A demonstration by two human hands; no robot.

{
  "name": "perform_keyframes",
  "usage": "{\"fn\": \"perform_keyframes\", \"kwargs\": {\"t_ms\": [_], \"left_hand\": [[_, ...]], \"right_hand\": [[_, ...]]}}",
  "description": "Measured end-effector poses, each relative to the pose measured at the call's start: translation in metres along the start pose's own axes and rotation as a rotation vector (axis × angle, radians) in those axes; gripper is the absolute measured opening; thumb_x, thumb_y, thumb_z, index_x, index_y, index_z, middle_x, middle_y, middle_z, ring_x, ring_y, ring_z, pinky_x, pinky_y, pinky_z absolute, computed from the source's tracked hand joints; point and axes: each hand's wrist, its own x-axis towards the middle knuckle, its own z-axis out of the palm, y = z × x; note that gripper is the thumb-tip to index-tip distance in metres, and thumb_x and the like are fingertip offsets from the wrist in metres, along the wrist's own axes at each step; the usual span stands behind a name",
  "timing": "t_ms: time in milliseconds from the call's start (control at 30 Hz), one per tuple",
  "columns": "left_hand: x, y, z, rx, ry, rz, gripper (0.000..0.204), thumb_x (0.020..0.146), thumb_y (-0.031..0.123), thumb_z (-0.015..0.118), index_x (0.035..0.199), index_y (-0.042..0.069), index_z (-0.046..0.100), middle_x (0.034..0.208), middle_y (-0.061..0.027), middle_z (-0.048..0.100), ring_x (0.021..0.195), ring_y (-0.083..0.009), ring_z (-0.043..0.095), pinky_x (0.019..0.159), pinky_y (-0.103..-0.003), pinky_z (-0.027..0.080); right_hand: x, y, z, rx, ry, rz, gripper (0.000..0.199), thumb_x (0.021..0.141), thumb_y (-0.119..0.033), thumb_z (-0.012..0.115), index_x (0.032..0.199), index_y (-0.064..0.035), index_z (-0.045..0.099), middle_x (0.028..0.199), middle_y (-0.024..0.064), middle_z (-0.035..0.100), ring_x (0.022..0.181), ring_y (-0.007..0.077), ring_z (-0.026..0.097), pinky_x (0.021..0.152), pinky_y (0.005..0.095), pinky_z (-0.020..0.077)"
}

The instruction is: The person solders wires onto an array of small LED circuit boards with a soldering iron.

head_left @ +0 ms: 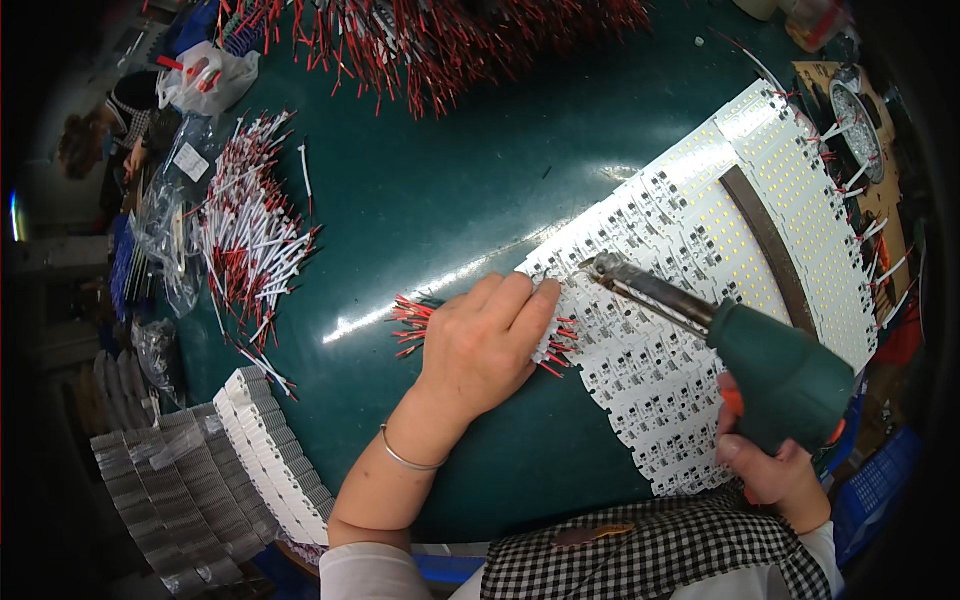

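Note:
My left hand [482,345] is closed around a bundle of short red and white wires [412,326], whose ends stick out on both sides of the fist. Its fingertips rest at the left edge of a white panel of LED circuit boards [660,375]. In my right hand [768,462] is a green soldering gun [780,365], gripped by its handle with a finger at the orange trigger. The gun's metal tip points left, over the boards and just right of my left fingers. Whether the tip touches a board I cannot tell.
A dark curved strip [770,245] lies across the panel. At left on the green table [400,190] is a loose wire pile [255,225]; a larger red wire heap [440,45] sits at the far side. Stacked board strips [185,490] stand lower left. Another person [125,130] is at upper left.

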Motion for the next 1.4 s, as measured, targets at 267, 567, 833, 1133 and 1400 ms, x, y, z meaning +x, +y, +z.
{"fn": "perform_keyframes", "kwargs": {"t_ms": [267,567,833,1133,1400], "left_hand": [[0.002,0.003,-0.008,-0.026,-0.057,-0.028,0.041,0.059,0.000,0.068,0.100,0.004,0.062,0.081,-0.0047,0.053,0.068,-0.0191,0.057,0.050,-0.031,0.046],[0.004,0.005,-0.013,-0.200,0.228,-0.325,0.033,0.073,-0.012,0.065,0.104,0.000,0.063,0.079,-0.0093,0.056,0.067,-0.0201,0.057,0.059,-0.030,0.047],[0.008,0.004,-0.003,-0.210,0.090,-0.216,0.038,0.061,-0.010,0.067,0.095,0.005,0.069,0.069,-0.0055,0.056,0.056,-0.0194,0.056,0.050,-0.028,0.044],[0.012,0.009,0.005,-0.107,0.083,-0.170,0.041,0.055,-0.010,0.066,0.092,0.007,0.072,0.072,-0.0063,0.059,0.059,-0.0207,0.058,0.050,-0.030,0.045],[0.012,0.009,0.008,-0.173,0.093,-0.216,0.047,0.050,-0.010,0.062,0.095,0.003,0.066,0.071,-0.0076,0.049,0.059,-0.0238,0.053,0.048,-0.034,0.043]], "right_hand": [[-0.009,-0.034,-0.004,0.258,0.446,0.110,0.072,0.068,-0.017,0.081,0.124,0.0103,0.045,0.114,0.0219,0.056,0.054,0.0144,0.056,0.040,0.0227,0.0458],[0.001,-0.030,-0.012,0.315,0.444,-0.035,0.071,0.068,-0.020,0.079,0.116,0.0179,0.043,0.108,0.0228,0.054,0.045,0.0136,0.054,0.035,0.0215,0.0426],[0.005,-0.017,-0.009,0.373,0.302,0.098,0.070,0.069,-0.011,0.077,0.128,0.0080,0.044,0.115,0.0188,0.055,0.063,0.0169,0.058,0.044,0.0245,0.0483],[0.005,-0.002,-0.015,0.235,0.093,0.013,0.066,0.074,-0.007,0.076,0.130,0.0059,0.044,0.122,0.0190,0.056,0.072,0.0175,0.059,0.055,0.0271,0.0516],[0.007,0.002,-0.018,0.170,0.035,-0.060,0.068,0.074,-0.006,0.076,0.132,0.0047,0.042,0.122,0.0185,0.056,0.071,0.0180,0.060,0.054,0.0273,0.0520]]}}
